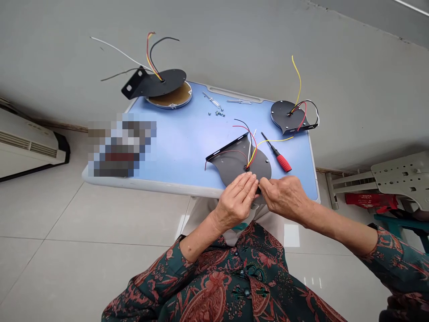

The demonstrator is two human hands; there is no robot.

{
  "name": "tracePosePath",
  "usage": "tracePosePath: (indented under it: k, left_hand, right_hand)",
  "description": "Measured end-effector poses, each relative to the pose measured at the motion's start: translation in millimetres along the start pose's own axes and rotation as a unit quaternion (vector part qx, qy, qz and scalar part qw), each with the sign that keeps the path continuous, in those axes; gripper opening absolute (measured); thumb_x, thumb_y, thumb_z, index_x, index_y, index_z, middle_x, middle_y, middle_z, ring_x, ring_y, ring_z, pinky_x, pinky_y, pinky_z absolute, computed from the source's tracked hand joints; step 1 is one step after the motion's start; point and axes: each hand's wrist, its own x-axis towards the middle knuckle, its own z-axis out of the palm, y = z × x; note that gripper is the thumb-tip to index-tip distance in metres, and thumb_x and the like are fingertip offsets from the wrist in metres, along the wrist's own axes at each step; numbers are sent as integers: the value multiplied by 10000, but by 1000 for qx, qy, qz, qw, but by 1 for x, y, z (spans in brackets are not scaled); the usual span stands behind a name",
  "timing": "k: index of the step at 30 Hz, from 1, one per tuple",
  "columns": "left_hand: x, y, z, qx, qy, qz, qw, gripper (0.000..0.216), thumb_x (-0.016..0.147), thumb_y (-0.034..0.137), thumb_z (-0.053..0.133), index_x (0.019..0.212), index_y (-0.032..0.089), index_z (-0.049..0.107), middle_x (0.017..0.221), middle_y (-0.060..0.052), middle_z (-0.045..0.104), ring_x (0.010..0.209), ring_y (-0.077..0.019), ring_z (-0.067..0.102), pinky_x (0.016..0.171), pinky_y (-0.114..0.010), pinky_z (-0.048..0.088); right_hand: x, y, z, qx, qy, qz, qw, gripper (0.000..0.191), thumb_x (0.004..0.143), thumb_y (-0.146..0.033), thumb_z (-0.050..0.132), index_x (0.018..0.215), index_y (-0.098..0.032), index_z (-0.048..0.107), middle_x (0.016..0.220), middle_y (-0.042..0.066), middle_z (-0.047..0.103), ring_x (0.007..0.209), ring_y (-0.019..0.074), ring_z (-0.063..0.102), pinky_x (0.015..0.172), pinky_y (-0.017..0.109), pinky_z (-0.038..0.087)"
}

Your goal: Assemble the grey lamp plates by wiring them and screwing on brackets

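Blue table (181,147): wired black plate (231,167) at near edge, left hand (237,200) on it, fingers together, right hand (284,194) curled at its rim, any grip hidden; likely fastening step, next needing steady alignment, red-handled screwdriver (281,158) just beside.

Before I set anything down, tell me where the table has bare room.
Mostly left of centre on the table, between the blurred patch, the screws and the black plate by the left hand. Crowded at right, around the screwdriver and right hand.
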Motion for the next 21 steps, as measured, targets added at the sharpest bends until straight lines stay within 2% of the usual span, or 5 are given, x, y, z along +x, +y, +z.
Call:
tracePosePath:
  k: [4,8,11,15,21]
  left_hand:
    - [-1,0,1,-4,-2,-6,1000,466,992,131,542,1445,39,474,1282,-235,691,1345,-323,573,1067,-510,575]
    - [-1,-1,1,7,-2,4,1000,500,985,143,573,1457,29,456,1275,-236,695,1329,-324,588,1067,-494,575]
    - [1,0,0,4,-6,-8,1000,571,1004,161,545,1530,40,359,1292,-226,689,1334,-309,588,1081,-476,566]
    - [3,4,1,1,11,-33,999,636,1013,186,540,1566,18,272,1263,-226,702,1303,-306,616,1077,-459,573]
    - [4,5,1,6,14,-33,999,613,1020,166,501,1559,-7,266,1242,-228,709,1277,-302,635,1054,-459,590]
  right_hand:
    - [-1,-8,-5,19,-79,91,993,293,954,-186,397,745,-164,600,576,62,613,439,130,357,546,312,96]
    - [-7,8,-7,15,-49,160,986,495,1052,-417,362,707,-175,621,558,64,612,473,144,421,533,306,109]
    - [-12,19,-5,19,22,87,996,416,1065,-398,375,831,-176,638,662,42,643,505,137,438,525,296,140]
    - [-12,19,1,-27,61,-56,996,218,984,-97,411,899,-193,587,714,14,597,516,134,428,530,307,143]
    - [-8,19,6,-53,90,-123,987,251,795,29,467,862,-210,504,697,-3,566,501,143,451,542,332,127]
